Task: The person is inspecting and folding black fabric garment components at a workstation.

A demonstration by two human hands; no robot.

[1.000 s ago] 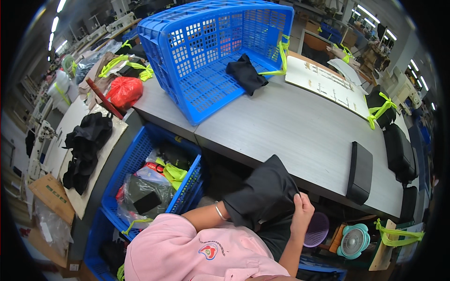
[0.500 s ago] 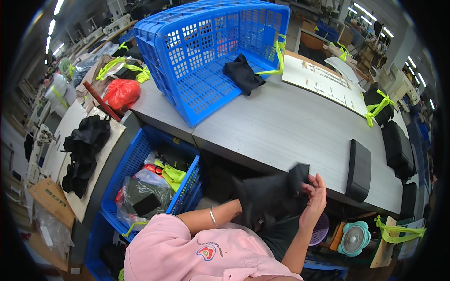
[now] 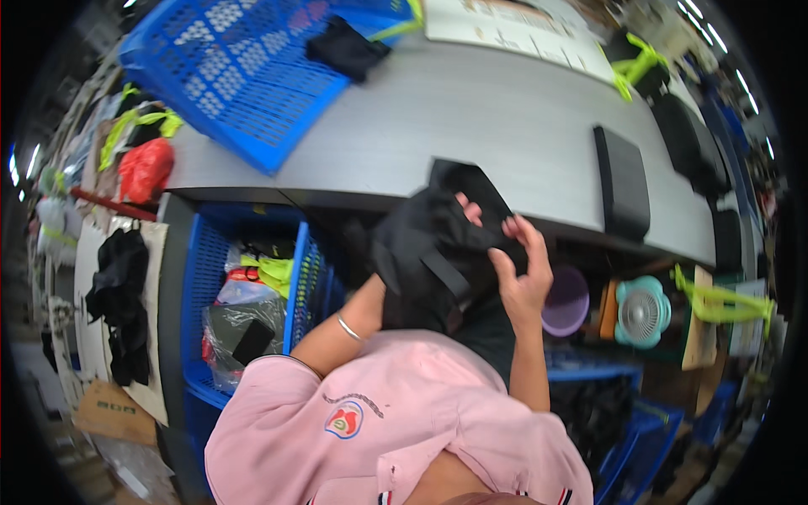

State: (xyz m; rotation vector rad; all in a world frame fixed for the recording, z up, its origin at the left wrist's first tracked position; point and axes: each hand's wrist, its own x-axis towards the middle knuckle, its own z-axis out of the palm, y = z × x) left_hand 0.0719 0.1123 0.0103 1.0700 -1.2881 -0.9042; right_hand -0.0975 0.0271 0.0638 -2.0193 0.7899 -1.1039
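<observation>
A limp black fabric piece (image 3: 421, 244) with a loose strap-like strip is held up in front of my body, at the near edge of the grey table (image 3: 438, 109). My left hand (image 3: 468, 209) is mostly hidden in its folds; only some fingertips show near the upper opening, and the fabric hangs around the wrist. Beside the fabric's right edge is my right hand (image 3: 525, 265), thumb and fingers apart, fingertips close to the cloth. Whether they touch it cannot be made out. Another black fabric piece (image 3: 347, 49) lies at the blue basket's open side.
A large blue basket (image 3: 261, 126) rests on its side at the far left. Below the table stands another blue basket (image 3: 295, 295) of bagged goods. A black case (image 3: 623, 181) sits at the table's right; a teal fan (image 3: 643, 311) and purple basket (image 3: 566, 303) are lower right.
The view has tilted down and shifted right, so the basket and table sit higher and further left. The black fabric has turned, showing its opening and strip; my left fingertips now show.
</observation>
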